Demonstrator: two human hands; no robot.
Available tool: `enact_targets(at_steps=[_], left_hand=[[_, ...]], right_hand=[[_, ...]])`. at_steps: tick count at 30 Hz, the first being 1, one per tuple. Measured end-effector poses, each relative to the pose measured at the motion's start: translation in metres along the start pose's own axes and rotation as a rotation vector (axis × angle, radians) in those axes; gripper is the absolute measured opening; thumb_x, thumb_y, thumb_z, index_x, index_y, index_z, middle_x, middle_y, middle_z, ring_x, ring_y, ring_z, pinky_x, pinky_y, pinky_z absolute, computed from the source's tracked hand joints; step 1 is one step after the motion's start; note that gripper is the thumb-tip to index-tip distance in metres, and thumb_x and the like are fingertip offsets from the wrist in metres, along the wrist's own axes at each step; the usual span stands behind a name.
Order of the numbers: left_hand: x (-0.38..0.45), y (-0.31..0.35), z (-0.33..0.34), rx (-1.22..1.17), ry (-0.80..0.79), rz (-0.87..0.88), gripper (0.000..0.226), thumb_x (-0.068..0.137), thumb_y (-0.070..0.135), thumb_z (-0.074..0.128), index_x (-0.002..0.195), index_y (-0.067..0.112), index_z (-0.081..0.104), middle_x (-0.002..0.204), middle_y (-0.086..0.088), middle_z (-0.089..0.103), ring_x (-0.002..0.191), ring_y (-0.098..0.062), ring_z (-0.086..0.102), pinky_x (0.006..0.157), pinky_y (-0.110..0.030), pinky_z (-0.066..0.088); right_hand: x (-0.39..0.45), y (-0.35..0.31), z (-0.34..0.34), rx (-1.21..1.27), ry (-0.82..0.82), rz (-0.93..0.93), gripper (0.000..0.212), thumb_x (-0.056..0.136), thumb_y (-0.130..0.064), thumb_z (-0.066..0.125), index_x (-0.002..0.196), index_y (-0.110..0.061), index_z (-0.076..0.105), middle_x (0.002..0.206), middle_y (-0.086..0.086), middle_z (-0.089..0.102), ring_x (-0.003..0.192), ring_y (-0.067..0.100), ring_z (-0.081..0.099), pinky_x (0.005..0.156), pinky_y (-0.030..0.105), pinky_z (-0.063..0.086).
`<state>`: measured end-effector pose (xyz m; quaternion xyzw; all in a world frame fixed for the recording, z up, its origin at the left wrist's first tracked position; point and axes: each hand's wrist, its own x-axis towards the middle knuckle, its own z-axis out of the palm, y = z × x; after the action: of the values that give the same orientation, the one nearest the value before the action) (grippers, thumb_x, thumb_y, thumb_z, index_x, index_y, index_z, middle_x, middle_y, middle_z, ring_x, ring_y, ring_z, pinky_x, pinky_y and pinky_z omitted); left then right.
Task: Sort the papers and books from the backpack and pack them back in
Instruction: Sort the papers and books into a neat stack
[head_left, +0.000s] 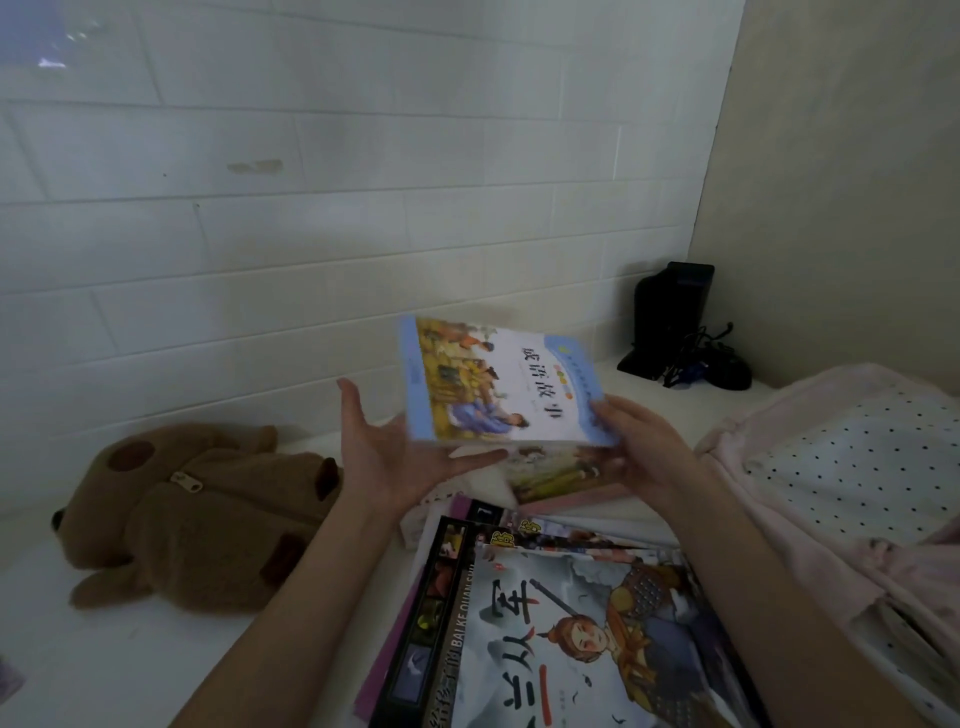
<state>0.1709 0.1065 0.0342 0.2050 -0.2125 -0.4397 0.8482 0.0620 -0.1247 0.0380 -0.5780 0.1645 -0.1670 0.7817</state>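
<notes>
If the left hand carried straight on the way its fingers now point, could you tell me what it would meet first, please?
The left hand lies open, fingers pointing up and away. Beyond them only the white tiled wall shows, so probably the wall first, though depth is unclear.

Plush toy (192, 514) left of book stack (545, 623), backpack (841, 467) right

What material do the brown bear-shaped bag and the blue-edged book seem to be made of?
Brown bear-shaped bag: seemingly plush, fuzzy fabric with a matte nap; it has a metal-looking zipper pull. Blue-edged book: apparently paper with a smooth printed cover; a white page edge shows below. Motion blur hides any gloss.
</notes>
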Motion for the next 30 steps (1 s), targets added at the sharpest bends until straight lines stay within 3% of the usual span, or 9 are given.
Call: enact_targets(at_steps=[2, 6, 10, 14, 18, 22, 25, 28, 30], left_hand=[[-0.002, 0.002, 0.001, 0.040, -0.039, -0.085, 0.094, 0.072, 0.082, 0.039, 0.117, 0.004, 0.065, 0.121, -0.025, 0.061, 0.116, -0.044, 0.055, 0.094, -0.057, 0.043], [0.003, -0.002, 0.002, 0.500, 0.391, -0.128, 0.042, 0.080, 0.033, 0.062, 0.113, 0.006, 0.067, 0.105, -0.012, 0.072, 0.091, -0.029, 0.070, 0.073, -0.043, 0.059], [0.005, 0.002, 0.002, 0.458, 0.495, -0.020, 0.039, 0.096, 0.002, 0.043, 0.134, 0.003, 0.047, 0.099, -0.012, 0.065, 0.072, -0.018, 0.070, 0.057, -0.026, 0.059], [0.008, 0.004, -0.003, 0.519, 0.559, 0.034, 0.058, 0.091, -0.009, 0.046, 0.143, 0.012, 0.031, 0.105, -0.010, 0.061, 0.072, -0.019, 0.069, 0.050, -0.028, 0.057], [0.008, -0.006, -0.009, 0.670, 0.570, -0.072, 0.075, 0.081, -0.018, 0.053, 0.142, 0.022, 0.035, 0.114, -0.012, 0.057, 0.092, -0.027, 0.065, 0.062, -0.033, 0.060], [0.012, -0.013, -0.013, 0.721, 0.605, -0.119, 0.068, 0.080, -0.022, 0.052, 0.138, 0.012, 0.042, 0.128, -0.019, 0.051, 0.095, -0.027, 0.063, 0.063, -0.031, 0.060], [0.014, -0.018, -0.015, 0.757, 0.579, -0.120, 0.082, 0.080, -0.021, 0.053, 0.147, 0.016, 0.024, 0.131, -0.014, 0.046, 0.098, -0.026, 0.061, 0.066, -0.031, 0.059], [0.015, -0.024, -0.013, 0.931, 0.506, -0.137, 0.094, 0.081, -0.017, 0.057, 0.150, 0.019, 0.004, 0.130, -0.004, 0.045, 0.109, -0.022, 0.056, 0.081, -0.031, 0.052], [0.016, -0.027, -0.009, 1.068, 0.450, -0.142, 0.099, 0.080, -0.014, 0.061, 0.151, 0.021, 0.001, 0.136, -0.001, 0.045, 0.114, -0.019, 0.053, 0.092, -0.035, 0.050]], right_hand=[[0.003, -0.001, -0.007, 0.011, 0.097, -0.019, 0.021, 0.091, -0.019, 0.060, 0.099, -0.001, 0.066, 0.070, 0.012, 0.063, 0.037, 0.013, 0.048, 0.031, 0.018, 0.038], [0.002, 0.001, -0.013, -0.035, 0.205, 0.023, 0.026, 0.089, -0.032, 0.062, 0.092, -0.006, 0.066, 0.053, 0.006, 0.065, 0.041, 0.017, 0.059, 0.046, 0.041, 0.057], [0.008, -0.005, -0.013, 0.106, 0.244, 0.011, 0.041, 0.094, -0.047, 0.047, 0.104, -0.008, 0.057, 0.091, 0.014, 0.068, 0.080, 0.023, 0.066, 0.067, 0.033, 0.056], [0.013, 0.017, -0.019, -0.865, 0.315, -0.076, 0.061, 0.087, -0.053, 0.056, 0.129, -0.013, 0.040, 0.122, 0.014, 0.057, 0.105, 0.027, 0.056, 0.079, 0.031, 0.041], [0.012, 0.034, -0.017, -1.178, 0.200, -0.038, 0.073, 0.077, -0.042, 0.068, 0.133, -0.011, 0.033, 0.121, 0.016, 0.058, 0.110, 0.034, 0.054, 0.085, 0.037, 0.047], [0.013, 0.032, -0.013, -1.118, 0.221, -0.090, 0.055, 0.080, -0.030, 0.072, 0.124, -0.016, 0.042, 0.107, 0.007, 0.062, 0.091, 0.025, 0.059, 0.069, 0.030, 0.044], [0.016, 0.027, -0.011, -0.812, 0.285, -0.055, 0.033, 0.088, -0.021, 0.060, 0.118, -0.016, 0.048, 0.093, 0.003, 0.062, 0.078, 0.018, 0.059, 0.067, 0.033, 0.048], [0.021, 0.021, -0.007, -0.316, 0.259, 0.062, 0.030, 0.092, -0.031, 0.057, 0.115, -0.013, 0.049, 0.103, 0.008, 0.062, 0.090, 0.023, 0.064, 0.072, 0.034, 0.053], [0.022, 0.019, -0.007, -0.229, 0.250, 0.111, 0.044, 0.089, -0.035, 0.061, 0.121, -0.007, 0.048, 0.109, 0.013, 0.062, 0.096, 0.027, 0.064, 0.071, 0.035, 0.053]])
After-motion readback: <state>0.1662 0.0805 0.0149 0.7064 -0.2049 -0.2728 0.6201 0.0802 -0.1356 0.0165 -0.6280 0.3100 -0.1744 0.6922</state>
